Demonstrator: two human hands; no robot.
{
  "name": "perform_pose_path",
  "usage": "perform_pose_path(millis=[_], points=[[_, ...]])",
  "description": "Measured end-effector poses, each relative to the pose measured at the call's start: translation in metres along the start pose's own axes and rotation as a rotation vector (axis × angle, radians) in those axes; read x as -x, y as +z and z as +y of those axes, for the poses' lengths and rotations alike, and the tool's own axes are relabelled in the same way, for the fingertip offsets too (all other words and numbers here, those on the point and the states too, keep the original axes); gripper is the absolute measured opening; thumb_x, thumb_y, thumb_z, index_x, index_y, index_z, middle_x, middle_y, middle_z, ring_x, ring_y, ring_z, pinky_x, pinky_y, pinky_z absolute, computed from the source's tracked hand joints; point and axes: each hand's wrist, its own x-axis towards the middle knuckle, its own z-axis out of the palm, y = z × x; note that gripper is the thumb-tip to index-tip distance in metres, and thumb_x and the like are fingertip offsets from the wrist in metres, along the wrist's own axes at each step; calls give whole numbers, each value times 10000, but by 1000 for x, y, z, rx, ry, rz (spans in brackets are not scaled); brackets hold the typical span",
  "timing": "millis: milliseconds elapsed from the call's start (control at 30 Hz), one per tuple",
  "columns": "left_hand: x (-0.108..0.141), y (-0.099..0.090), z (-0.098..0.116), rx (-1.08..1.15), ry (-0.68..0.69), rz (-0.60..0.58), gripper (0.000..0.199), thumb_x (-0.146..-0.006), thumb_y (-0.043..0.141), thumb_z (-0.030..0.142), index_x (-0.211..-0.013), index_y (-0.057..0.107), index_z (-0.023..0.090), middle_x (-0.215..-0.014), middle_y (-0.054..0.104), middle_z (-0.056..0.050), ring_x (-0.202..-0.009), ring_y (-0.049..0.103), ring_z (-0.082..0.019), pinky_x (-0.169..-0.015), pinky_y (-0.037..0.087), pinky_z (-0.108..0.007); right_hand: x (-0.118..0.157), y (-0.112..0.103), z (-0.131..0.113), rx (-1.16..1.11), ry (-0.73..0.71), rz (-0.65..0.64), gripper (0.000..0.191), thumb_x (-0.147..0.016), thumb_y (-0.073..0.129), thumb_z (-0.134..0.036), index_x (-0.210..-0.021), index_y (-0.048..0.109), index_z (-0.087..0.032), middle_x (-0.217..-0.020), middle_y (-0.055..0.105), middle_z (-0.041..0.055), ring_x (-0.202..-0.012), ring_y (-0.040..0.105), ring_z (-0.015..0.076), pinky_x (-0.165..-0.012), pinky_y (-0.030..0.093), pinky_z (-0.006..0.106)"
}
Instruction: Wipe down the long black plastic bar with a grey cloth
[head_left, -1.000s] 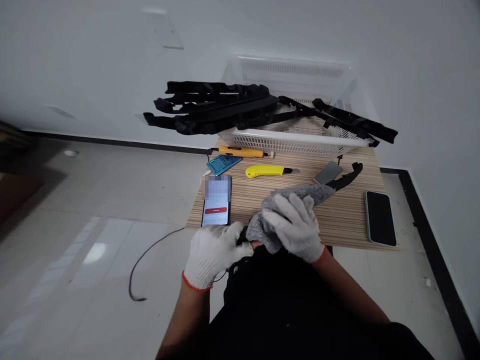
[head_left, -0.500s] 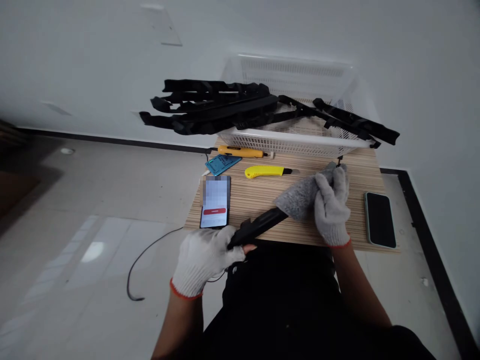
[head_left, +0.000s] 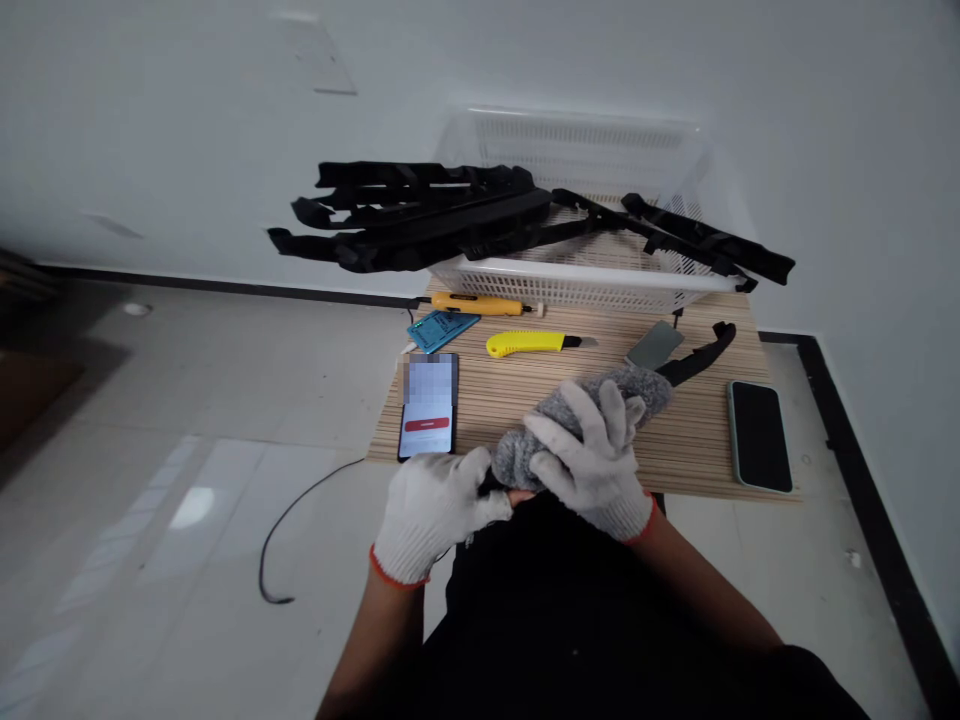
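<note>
My left hand (head_left: 439, 510), in a white knit glove with a bare fingertip showing, grips the near end of a long black plastic strip (head_left: 697, 360). My right hand (head_left: 592, 460), gloved the same way, is closed around a grey cloth (head_left: 555, 410) that wraps the strip's middle. The strip's far end sticks out of the cloth to the upper right, over the table. Beyond my hands lies a yellow utility knife (head_left: 526, 343) with its blade out. A grey flat piece (head_left: 655, 345) rests near the strip.
A white plastic basket (head_left: 585, 270) at the back holds several black strips (head_left: 420, 225) that overhang its left and right sides. On the wood-patterned table (head_left: 480, 390) lie a yellow-orange tool (head_left: 480, 304), a blue card-like packet (head_left: 442, 328), a lit phone (head_left: 427, 425) and a dark-screened phone (head_left: 760, 437).
My right hand and the cloth have slid along the strip toward my left hand, uncovering the strip's far end and the grey flat piece. My left hand has shifted slightly right.
</note>
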Motion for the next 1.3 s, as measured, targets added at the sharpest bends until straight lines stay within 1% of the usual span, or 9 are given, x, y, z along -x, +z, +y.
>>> perform_pose_path(millis=[167,267,367,533,733,867,1033,1200,1300], points=[[0,-1,0,30,-1,11,715,-924,480,808,-602,619,185,-410,521,-2,-382,481,-126,-469,230,-277,-9,-4,13,37,-58,48,431,-944,628,-520,-1364,671,-438,-1547,526,-28,-1490,394,284,-1323,151,490],[1,-5,-2,39,9,9,706,-927,496,798,-607,636,184,-407,508,6,-380,480,-125,-466,238,-276,-12,-9,28,28,-27,67,405,-951,617,-548,-1323,704,-416,-1581,490,-13,-1484,397,315,-1303,209,526],[3,-7,-4,27,37,19,709,-928,501,795,-597,626,181,-416,509,5,-385,508,-134,-460,236,-276,-13,-16,48,44,69,51,422,-948,606,-574,-1316,715,-398,-1608,455,-1,-1501,369,365,-1287,228,594],[10,-8,-7,52,25,-66,643,-931,550,752,-634,651,190,-456,566,3,-424,563,-152,-470,255,-278,-13,-23,84,58,230,55,438,-971,571,-509,-1345,709,-329,-1626,407,42,-1537,307,405,-1259,272,653],[14,-10,-9,89,27,-102,644,-938,516,766,-633,623,210,-470,569,13,-418,524,-133,-474,300,-289,-16,-29,111,2,432,107,533,-956,567,-528,-1407,664,-261,-1608,431,109,-1530,359,387,-1260,293,631],[13,-15,-10,110,49,-109,630,-941,531,750,-601,562,220,-467,539,20,-411,504,-132,-467,312,-304,-15,-32,124,-111,558,106,636,-945,583,-517,-1506,560,-216,-1607,461,134,-1484,464,309,-1247,380,532],[12,-18,-11,135,66,-112,635,-949,521,744,-593,537,219,-464,510,22,-404,479,-130,-464,304,-311,-4,-30,133,-170,628,169,699,-937,563,-528,-1543,499,-187,-1513,583,135,-1400,565,293,-1221,420,513],[15,-19,-14,168,41,-170,634,-921,578,740,-577,557,208,-454,496,28,-404,471,-119,-459,301,-285,-1,-29,134,-107,737,218,699,-883,579,-539,-1463,574,-150,-1429,649,148,-1279,645,318,-1144,486,540],[16,-21,-16,209,27,-208,628,-928,582,726,-581,574,203,-470,530,23,-408,479,-114,-459,308,-272,-3,-30,137,-179,804,246,662,-854,599,-555,-1380,633,-154,-1314,709,145,-1149,698,304,-1073,538,522]])
